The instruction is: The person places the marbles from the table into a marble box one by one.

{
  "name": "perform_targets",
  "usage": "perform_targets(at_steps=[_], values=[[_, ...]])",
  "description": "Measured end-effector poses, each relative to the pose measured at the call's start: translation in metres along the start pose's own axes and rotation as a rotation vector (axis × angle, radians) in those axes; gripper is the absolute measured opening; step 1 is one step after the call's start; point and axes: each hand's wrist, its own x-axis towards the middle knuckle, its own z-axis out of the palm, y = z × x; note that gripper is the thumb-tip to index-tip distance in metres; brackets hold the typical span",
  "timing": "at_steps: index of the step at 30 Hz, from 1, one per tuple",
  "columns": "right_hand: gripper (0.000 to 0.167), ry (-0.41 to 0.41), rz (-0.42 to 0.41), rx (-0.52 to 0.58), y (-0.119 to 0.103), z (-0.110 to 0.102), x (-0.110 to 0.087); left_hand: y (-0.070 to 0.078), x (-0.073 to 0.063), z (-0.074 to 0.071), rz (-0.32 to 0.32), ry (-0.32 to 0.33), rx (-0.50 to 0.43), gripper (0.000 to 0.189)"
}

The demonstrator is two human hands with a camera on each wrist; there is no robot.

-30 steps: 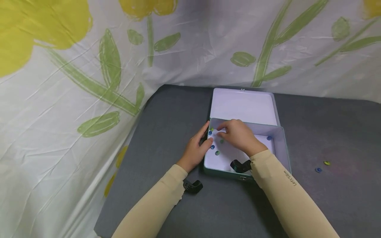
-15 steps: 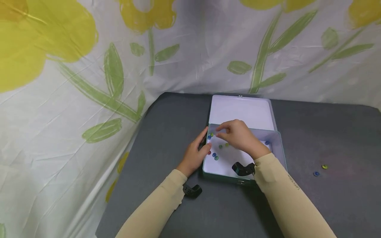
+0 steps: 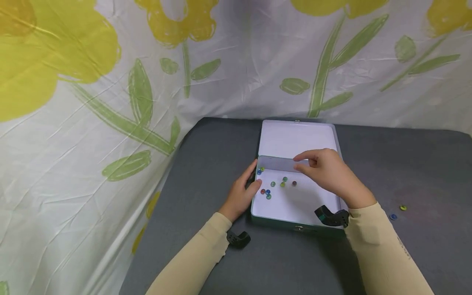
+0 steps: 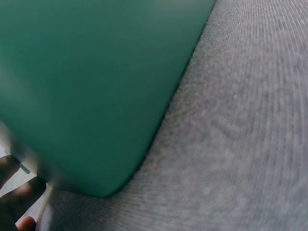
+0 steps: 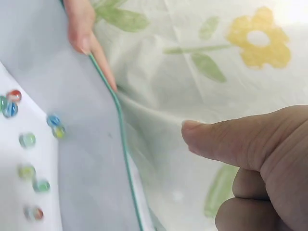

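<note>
A green metal box (image 3: pixel 276 222) with a white inside stands with its lid (image 3: pixel 298 139) folded back. My left hand (image 3: pixel 237 194) grips its left wall, thumb over the rim and fingers along the outside. Several glass marbles lie in the left half, among them a red marble (image 3: pixel 263 191), a green marble (image 3: pixel 273 184) and a reddish-brown marble (image 3: pixel 294 183). Over the box's right half hovers my right hand (image 3: pixel 330 172), thumb and index finger apart with nothing visible between them. In the right wrist view its thumb (image 5: pixel 226 139) points straight while other fingers are curled.
A yellow marble (image 3: pixel 403 207) and a blue marble (image 3: pixel 393 216) lie on the dark grey table (image 3: pixel 184 172), right of the box. Behind and to the left hangs a flower-printed curtain (image 3: pixel 236 73). My right forearm crosses the box's front right corner.
My right hand has moved right from the box's left end, uncovering more marbles and now hiding the blue one at the right end. My left hand stays at the wall. The head view has tilted up.
</note>
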Motion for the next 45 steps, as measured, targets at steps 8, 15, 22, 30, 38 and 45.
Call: perform_targets(at_steps=[8,15,22,30,38,45], values=[[0.024,0.143,0.064,-0.041,0.028,-0.025,-0.04,0.0,0.001,0.001,-0.006,0.004,0.009,0.064],[0.037,0.242,0.202,-0.051,0.062,-0.044,-0.078,0.001,0.001,0.001,-0.009,0.003,0.021,0.064],[0.047,0.266,0.323,-0.107,0.098,-0.044,-0.108,0.002,0.001,0.001,-0.002,-0.002,-0.004,0.064],[0.046,0.234,0.4,-0.184,0.128,-0.036,-0.124,0.003,0.001,0.001,-0.028,-0.003,0.008,0.063],[0.045,0.205,0.5,-0.243,0.155,-0.037,-0.138,0.0,0.0,0.001,-0.007,0.006,0.023,0.064],[0.043,0.166,0.552,-0.253,0.172,-0.031,-0.149,-0.002,0.002,0.002,-0.004,0.006,0.013,0.064]])
